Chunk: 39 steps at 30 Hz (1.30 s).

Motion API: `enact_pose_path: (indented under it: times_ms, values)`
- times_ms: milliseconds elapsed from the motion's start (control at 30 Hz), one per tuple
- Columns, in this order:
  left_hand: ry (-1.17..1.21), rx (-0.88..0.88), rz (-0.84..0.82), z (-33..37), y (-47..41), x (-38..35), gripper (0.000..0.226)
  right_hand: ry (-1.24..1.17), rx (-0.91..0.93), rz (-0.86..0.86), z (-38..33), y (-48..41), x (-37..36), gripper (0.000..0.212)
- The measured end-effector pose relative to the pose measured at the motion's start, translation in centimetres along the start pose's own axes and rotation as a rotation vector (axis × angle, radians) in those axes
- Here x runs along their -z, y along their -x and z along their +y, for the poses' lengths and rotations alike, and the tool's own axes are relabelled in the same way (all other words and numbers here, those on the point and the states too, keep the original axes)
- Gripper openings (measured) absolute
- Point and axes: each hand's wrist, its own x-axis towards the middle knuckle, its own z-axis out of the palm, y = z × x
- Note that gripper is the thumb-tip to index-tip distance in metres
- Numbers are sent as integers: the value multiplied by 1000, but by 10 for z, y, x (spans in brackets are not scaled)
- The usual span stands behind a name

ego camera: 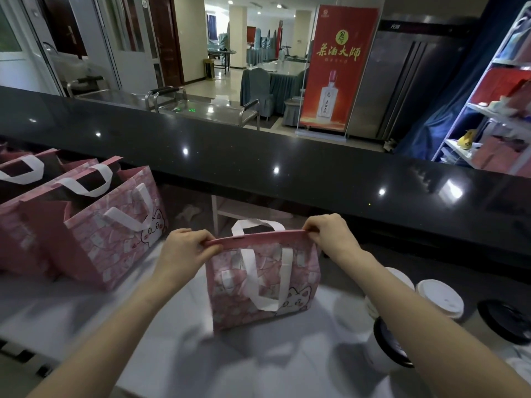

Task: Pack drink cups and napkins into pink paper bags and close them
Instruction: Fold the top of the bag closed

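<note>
Pink bag (264,285) upright on the table (172,354), top edge pinched flat at either end by left hand (184,251) and right hand (330,234) fingers; hold both corners level, then crease firmly.

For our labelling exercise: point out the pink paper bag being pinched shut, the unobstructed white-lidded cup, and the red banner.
Pink paper bag (238,317): head view, front panel.
White-lidded cup (441,298): head view, lid top.
Red banner (339,79): head view, printed face.

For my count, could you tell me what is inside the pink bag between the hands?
The left hand and right hand pinch the pink bag shut at its top, hiding its contents; only white handles show.
</note>
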Motion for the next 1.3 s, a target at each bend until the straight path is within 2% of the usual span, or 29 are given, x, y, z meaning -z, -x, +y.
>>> enact_pose_path:
  times_ms: [67,133,233,333,500,633,700,767,833,900,967,1033,1100,1200,1300]
  values:
    - [160,61,-44,3,10,1,12,-103,-59,83,0,3,-6,18]
    - [303,126,-125,1,21,-1,15,-241,-125,148,-3,13,-14,32]
    - [511,202,-371,-12,38,-9,40,-387,-202,174,-5,40,-33,54]
    - [592,220,-504,-27,56,-24,66,-392,-227,168,-7,72,-56,52]
    - [545,254,-447,-46,75,-50,86,-459,-302,94,-14,109,-89,49]
    - [539,246,-410,-38,95,-63,84,-609,-409,1,-33,140,-112,60]
    - [532,254,-385,-31,109,-69,83,-674,-430,27,-44,157,-119,50]
    - [526,295,-396,-26,122,-72,92,-765,-491,38,-52,172,-124,38]
    - [535,324,-419,-22,134,-76,99,-864,-543,43,-57,187,-129,37]
    - [515,320,-424,-14,146,-78,93,-912,-519,38,-58,206,-134,43]
    - [479,297,-387,-3,160,-80,87,-936,-445,-12,-57,225,-136,62]
    - [486,299,-338,11,177,-79,87,-856,-330,-64,-56,244,-136,87]
    - [602,343,-310,25,198,-77,90,-722,-235,-64,-53,261,-137,102]
    - [703,395,-283,45,225,-73,92,-636,-191,-45,-52,281,-135,109]
    - [705,385,-238,65,241,-62,84,-604,-168,14,-53,296,-123,108]
